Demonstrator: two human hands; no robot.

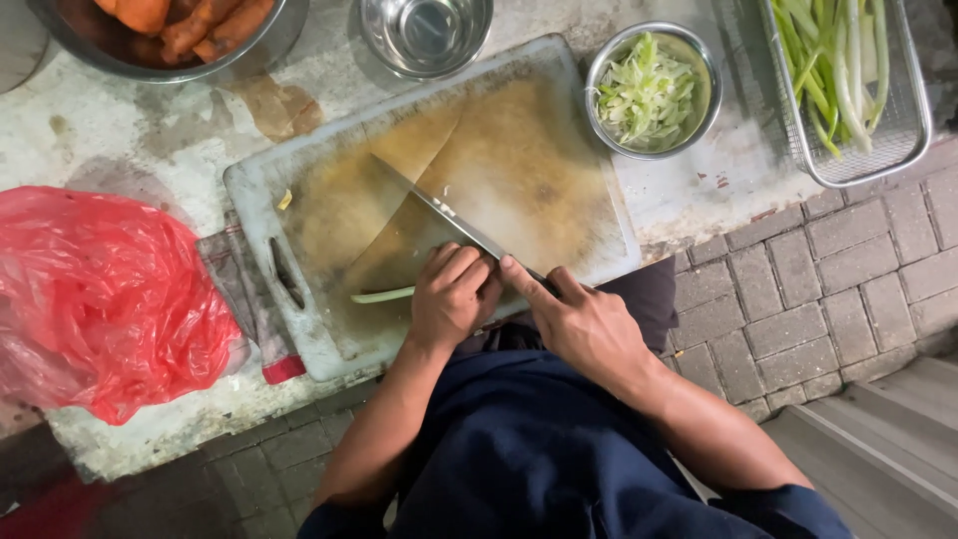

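On the near edge of the stained white plastic cutting board (299, 180):
Right hand (589, 324): clamped on the long steel knife (429, 205), forefinger along its spine.
Left hand (454, 294): curled shut over the pale green scallion stalk (381, 295), beside the blade.

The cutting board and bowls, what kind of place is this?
Probably an outdoor food-prep spot, perhaps a street kitchen: a stained cutting board on a worn table, a bowl of sliced greens, and brick paving underfoot.
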